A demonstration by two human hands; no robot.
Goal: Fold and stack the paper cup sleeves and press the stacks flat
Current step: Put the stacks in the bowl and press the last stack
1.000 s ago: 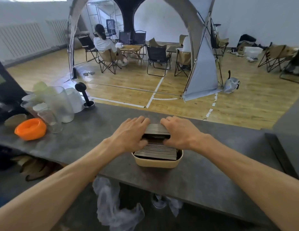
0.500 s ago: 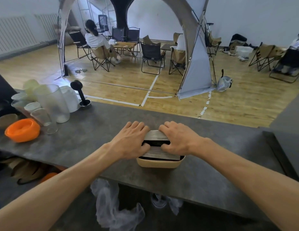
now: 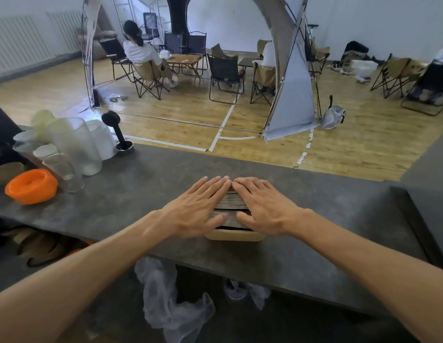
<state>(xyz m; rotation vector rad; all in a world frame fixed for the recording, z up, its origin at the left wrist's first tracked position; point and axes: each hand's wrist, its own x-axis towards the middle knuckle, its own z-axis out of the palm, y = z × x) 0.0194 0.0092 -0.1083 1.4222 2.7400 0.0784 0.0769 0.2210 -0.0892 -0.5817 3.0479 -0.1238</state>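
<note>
Glasses [image 3: 67,149] and orange bowl [image 3: 31,185] stand well left of sleeve stack [image 3: 231,199]

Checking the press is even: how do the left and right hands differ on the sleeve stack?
The left hand covers the stack of sleeves from its left side, the right hand from its right. Otherwise they mirror each other. Both lie flat with fingers straight, fingertips meeting at the far edge, above the beige tray.

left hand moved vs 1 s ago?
Yes. The left hand has uncurled and now lies flat on the sleeves, fingers reaching farther across them, away from the tray rim.
</note>
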